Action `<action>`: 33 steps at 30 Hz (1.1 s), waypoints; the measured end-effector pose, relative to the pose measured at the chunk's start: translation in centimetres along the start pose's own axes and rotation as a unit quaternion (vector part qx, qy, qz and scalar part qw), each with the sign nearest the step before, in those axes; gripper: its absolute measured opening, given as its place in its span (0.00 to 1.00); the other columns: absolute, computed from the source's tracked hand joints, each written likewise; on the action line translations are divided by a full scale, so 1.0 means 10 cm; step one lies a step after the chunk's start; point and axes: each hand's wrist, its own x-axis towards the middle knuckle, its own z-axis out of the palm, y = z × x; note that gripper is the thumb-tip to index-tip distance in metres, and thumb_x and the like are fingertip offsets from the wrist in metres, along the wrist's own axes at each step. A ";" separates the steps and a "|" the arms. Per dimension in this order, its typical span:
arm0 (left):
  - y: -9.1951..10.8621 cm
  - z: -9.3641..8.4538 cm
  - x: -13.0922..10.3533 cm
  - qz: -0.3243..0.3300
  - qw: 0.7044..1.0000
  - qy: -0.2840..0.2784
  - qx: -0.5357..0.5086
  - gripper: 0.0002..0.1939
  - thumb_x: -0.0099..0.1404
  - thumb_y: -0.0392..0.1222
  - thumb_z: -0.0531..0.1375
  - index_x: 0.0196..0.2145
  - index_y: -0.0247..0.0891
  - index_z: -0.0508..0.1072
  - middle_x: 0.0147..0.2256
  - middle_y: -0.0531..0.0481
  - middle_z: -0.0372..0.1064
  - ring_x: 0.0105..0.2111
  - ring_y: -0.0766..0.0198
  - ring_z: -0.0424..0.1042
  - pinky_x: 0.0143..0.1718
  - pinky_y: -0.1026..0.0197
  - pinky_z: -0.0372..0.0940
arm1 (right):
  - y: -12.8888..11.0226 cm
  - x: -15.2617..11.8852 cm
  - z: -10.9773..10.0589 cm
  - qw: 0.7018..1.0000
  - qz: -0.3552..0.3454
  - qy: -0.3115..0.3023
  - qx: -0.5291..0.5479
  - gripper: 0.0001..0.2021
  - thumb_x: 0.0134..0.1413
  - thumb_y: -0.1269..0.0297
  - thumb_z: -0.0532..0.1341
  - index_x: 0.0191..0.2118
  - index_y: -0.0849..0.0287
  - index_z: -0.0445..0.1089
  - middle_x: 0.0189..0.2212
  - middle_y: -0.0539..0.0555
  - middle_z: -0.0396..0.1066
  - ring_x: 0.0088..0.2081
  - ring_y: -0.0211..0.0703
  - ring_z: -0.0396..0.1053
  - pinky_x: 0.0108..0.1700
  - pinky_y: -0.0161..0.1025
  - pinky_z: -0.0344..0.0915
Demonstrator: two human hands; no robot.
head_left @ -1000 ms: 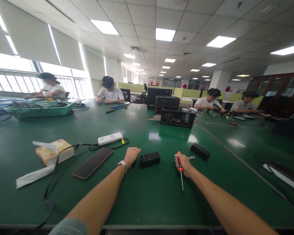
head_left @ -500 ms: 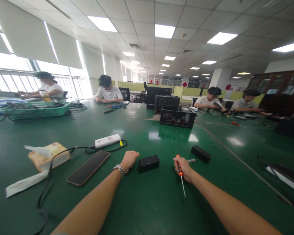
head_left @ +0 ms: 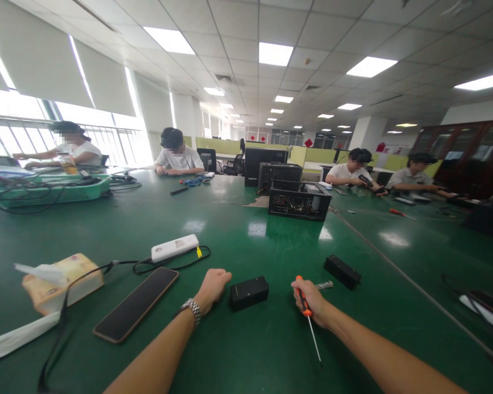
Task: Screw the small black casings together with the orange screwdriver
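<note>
My left hand (head_left: 213, 287), with a metal-band watch (head_left: 193, 311) on its wrist, rests on the table, fingers curled closed. No object shows in it; its palm is hidden. Just right of that fist lies a black rectangular box (head_left: 249, 293), apart from both hands. My right hand (head_left: 311, 302) is wrapped round the orange and black handle of a screwdriver (head_left: 307, 311), whose thin shank points down toward me. Behind the right knuckles a small shiny, clear or silvery piece (head_left: 324, 285) is partly covered. A second black box (head_left: 342, 271) lies farther right.
On the left are a phone (head_left: 136, 304), a tissue pack (head_left: 66, 282), a white power strip (head_left: 175, 248) with a black cable, and a green basket (head_left: 66, 192) of cables. An open computer case (head_left: 299, 200) stands ahead. Several people sit around the green table.
The view has shifted slightly, so near things appear lower in the picture. My left hand stays closed beside the box, and my right hand keeps its hold on the screwdriver.
</note>
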 end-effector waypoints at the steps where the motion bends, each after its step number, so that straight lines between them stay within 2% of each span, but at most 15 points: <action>1: -0.01 0.00 0.01 0.000 1.000 0.000 0.001 0.13 0.49 0.43 0.56 0.16 0.42 0.52 0.10 0.65 0.42 0.10 0.75 0.41 0.12 0.69 0.38 | 0.00 0.01 0.00 1.000 0.002 0.000 -0.002 0.17 0.44 0.57 0.58 0.14 0.55 0.53 0.07 0.39 0.46 0.10 0.27 0.42 0.15 0.31 0.38; 10: -0.11 -0.02 0.03 0.011 1.000 0.007 0.021 0.14 0.48 0.44 0.55 0.15 0.42 0.50 0.11 0.64 0.41 0.12 0.74 0.41 0.15 0.68 0.35 | 0.03 0.01 0.02 1.000 0.009 0.007 0.000 0.18 0.42 0.54 0.58 0.13 0.55 0.53 0.08 0.40 0.47 0.11 0.27 0.44 0.16 0.32 0.39; 15: -0.10 -0.02 0.00 0.027 0.999 0.008 0.029 0.19 0.51 0.50 0.57 0.15 0.42 0.51 0.12 0.63 0.42 0.13 0.73 0.43 0.16 0.67 0.39 | 0.03 0.00 0.05 1.000 0.010 0.012 0.002 0.20 0.41 0.50 0.60 0.13 0.55 0.54 0.08 0.40 0.45 0.11 0.27 0.43 0.16 0.32 0.38; 17: -0.08 -0.04 -0.04 0.039 0.999 -0.014 0.033 0.20 0.53 0.54 0.58 0.17 0.40 0.56 0.14 0.61 0.48 0.15 0.71 0.48 0.16 0.67 0.43 | 0.02 -0.01 0.05 1.000 0.012 0.015 0.003 0.20 0.41 0.49 0.60 0.13 0.55 0.54 0.09 0.40 0.46 0.11 0.28 0.44 0.17 0.32 0.39; 18: -0.07 -0.06 -0.07 0.058 0.997 -0.042 0.037 0.20 0.55 0.57 0.58 0.20 0.39 0.61 0.17 0.59 0.53 0.17 0.70 0.51 0.18 0.67 0.46 | 0.02 -0.02 0.05 1.000 0.013 0.016 0.004 0.20 0.41 0.48 0.61 0.14 0.56 0.55 0.09 0.40 0.46 0.12 0.28 0.45 0.17 0.32 0.40; 20: -0.06 -0.11 -0.16 0.089 0.989 -0.106 0.047 0.19 0.57 0.58 0.59 0.31 0.38 0.69 0.23 0.56 0.60 0.22 0.67 0.58 0.22 0.67 0.53 | 0.02 -0.02 0.04 1.000 0.017 0.017 0.007 0.21 0.42 0.47 0.61 0.15 0.56 0.56 0.10 0.40 0.48 0.12 0.28 0.46 0.17 0.32 0.41; 23: -0.06 -0.15 -0.32 0.104 0.977 -0.169 0.077 0.30 0.49 0.56 0.65 0.48 0.41 0.68 0.34 0.52 0.66 0.28 0.62 0.64 0.28 0.65 0.59 | 0.05 -0.01 0.03 1.000 0.016 0.015 0.014 0.22 0.42 0.46 0.61 0.15 0.56 0.55 0.11 0.41 0.47 0.13 0.28 0.45 0.17 0.32 0.41; 24: -0.05 -0.14 -0.37 0.114 0.974 -0.170 0.095 0.33 0.48 0.53 0.66 0.51 0.42 0.67 0.38 0.50 0.68 0.32 0.60 0.66 0.31 0.64 0.61 | 0.07 0.00 0.04 1.000 0.013 0.019 0.019 0.22 0.42 0.46 0.62 0.15 0.56 0.55 0.11 0.41 0.47 0.13 0.28 0.45 0.18 0.32 0.40; 26: -0.04 -0.09 -0.42 0.135 0.968 -0.148 0.151 0.29 0.48 0.46 0.68 0.49 0.44 0.69 0.42 0.48 0.68 0.39 0.55 0.68 0.39 0.61 0.63 | 0.11 0.04 0.06 0.999 0.008 0.036 0.023 0.22 0.42 0.46 0.62 0.15 0.56 0.55 0.12 0.41 0.47 0.14 0.28 0.45 0.18 0.32 0.41; 29: 0.02 0.02 -0.37 0.144 0.960 -0.109 0.216 0.21 0.50 0.40 0.66 0.44 0.43 0.73 0.42 0.47 0.70 0.42 0.52 0.69 0.45 0.59 0.62 | 0.10 0.09 0.14 0.999 0.010 0.046 0.017 0.23 0.43 0.44 0.62 0.16 0.57 0.57 0.11 0.41 0.48 0.14 0.29 0.46 0.18 0.31 0.42; 31: 0.08 0.08 -0.29 0.157 0.953 -0.108 0.236 0.20 0.49 0.39 0.66 0.43 0.43 0.74 0.41 0.48 0.71 0.43 0.51 0.69 0.47 0.58 0.62 | -0.04 0.10 0.19 0.999 0.007 0.034 0.027 0.23 0.43 0.42 0.62 0.19 0.57 0.58 0.12 0.41 0.49 0.14 0.29 0.46 0.17 0.31 0.41; 33: 0.15 0.11 -0.19 0.179 0.945 -0.124 0.244 0.21 0.49 0.38 0.65 0.43 0.43 0.74 0.42 0.48 0.71 0.45 0.52 0.68 0.48 0.58 0.61 | -0.28 0.08 0.24 0.998 -0.027 0.030 0.054 0.22 0.43 0.43 0.64 0.23 0.57 0.60 0.14 0.41 0.51 0.15 0.28 0.45 0.17 0.29 0.40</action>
